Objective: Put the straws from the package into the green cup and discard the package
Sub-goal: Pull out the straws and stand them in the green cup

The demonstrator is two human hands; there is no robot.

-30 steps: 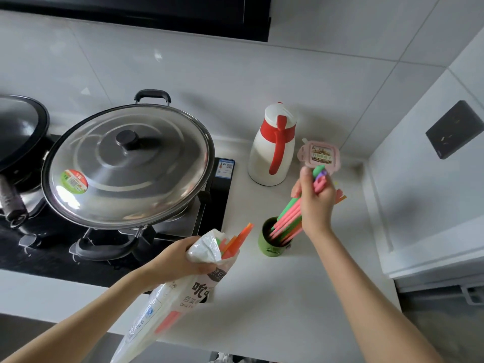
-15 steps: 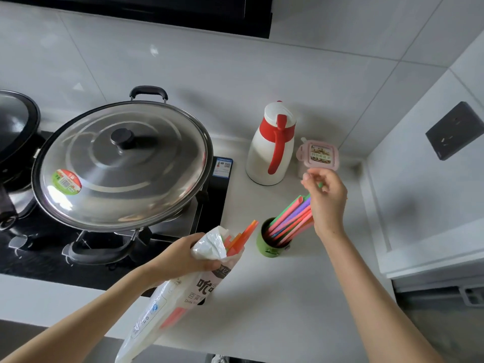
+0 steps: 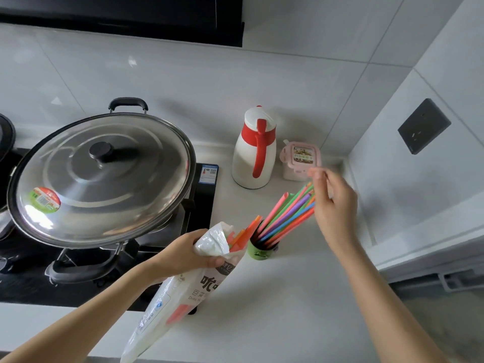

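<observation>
Nearest the camera, the left hand (image 3: 188, 254) has its grip closed round the neck of the white plastic package (image 3: 180, 292), which hangs off the front edge of the desk (image 3: 301, 297) and tilts toward the cup. A few orange straws (image 3: 242, 235) stick out of its open mouth, and at least one more shows through the film lower down, so the package is not yet empty. Just beyond it, touching or nearly touching, stands the small green cup (image 3: 259, 251), holding a fanned bundle of coloured straws (image 3: 285, 214) that leans steeply to the right. The right hand (image 3: 334, 203) is at the upper ends of that bundle with fingers loosely spread and holding nothing that can be made out; whether it touches the tips cannot be told, as the hand is blurred. Further back sit a white and red jug (image 3: 255, 153) and a pink lidded box (image 3: 300, 159), with a large lidded pan (image 3: 102, 179) on the stove (image 3: 204, 205) to the left. Risks, as judged: the cup is small and the bundle long and off-centre, so its weight or a knock from either hand could tip it and scatter the straws. The package's hanging lower end could let the remaining straws slide down away from the opening. Adding more straws may crowd the cup and push it over.
</observation>
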